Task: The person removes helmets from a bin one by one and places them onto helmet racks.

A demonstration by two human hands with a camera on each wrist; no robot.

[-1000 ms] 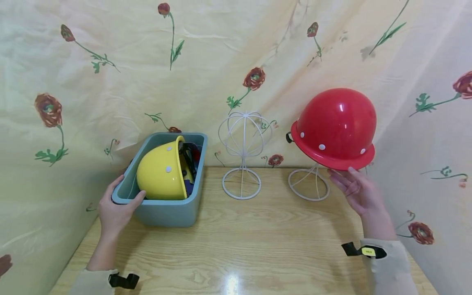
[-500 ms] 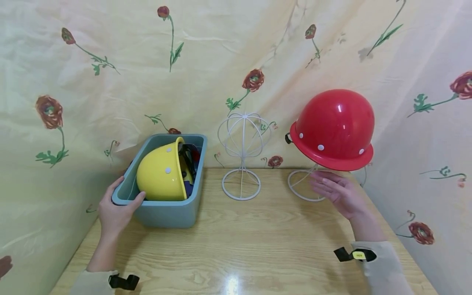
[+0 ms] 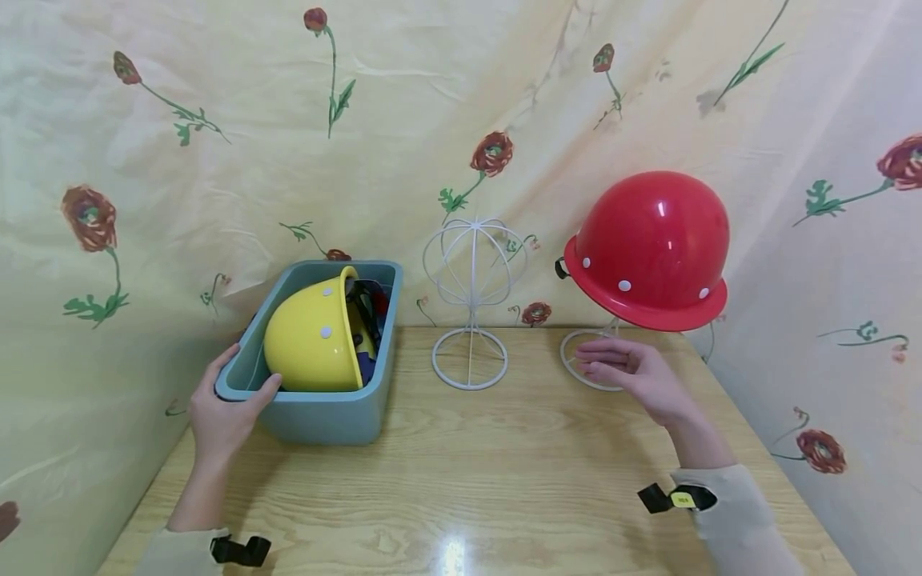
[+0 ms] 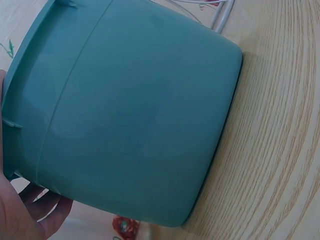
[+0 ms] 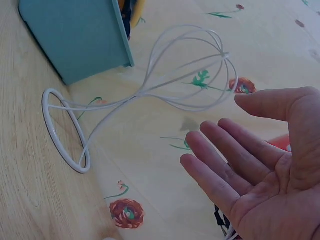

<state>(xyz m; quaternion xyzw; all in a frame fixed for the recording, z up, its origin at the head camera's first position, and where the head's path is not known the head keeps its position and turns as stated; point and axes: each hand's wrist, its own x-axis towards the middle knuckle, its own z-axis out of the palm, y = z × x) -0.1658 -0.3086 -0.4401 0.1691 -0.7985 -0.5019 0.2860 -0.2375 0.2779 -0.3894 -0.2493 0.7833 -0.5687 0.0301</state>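
My left hand (image 3: 225,404) grips the near-left corner of a blue-green plastic bin (image 3: 324,420), thumb over the rim and fingers round the outside. A yellow hard hat (image 3: 306,344) lies on its side in the bin, its opening facing right. On the right, a red hard hat (image 3: 659,248) sits slightly tilted on a white wire stand, whose ring base (image 3: 563,352) shows below. My right hand (image 3: 641,380) is below the red hard hat's brim and holds nothing. In the right wrist view its fingers are loosely extended, palm showing.
Between the bin and the red hard hat stands a second white wire stand (image 3: 470,388), bare, with a round cage top. Dark straps and something red (image 3: 380,300) show inside the bin behind the yellow hard hat. Flowered cloth (image 3: 403,144) hangs behind and beside the wooden table (image 3: 461,480).
My right hand has come away from the red hard hat's brim and moved left and slightly down. The hat stays on its stand. My left hand keeps its grip on the bin.
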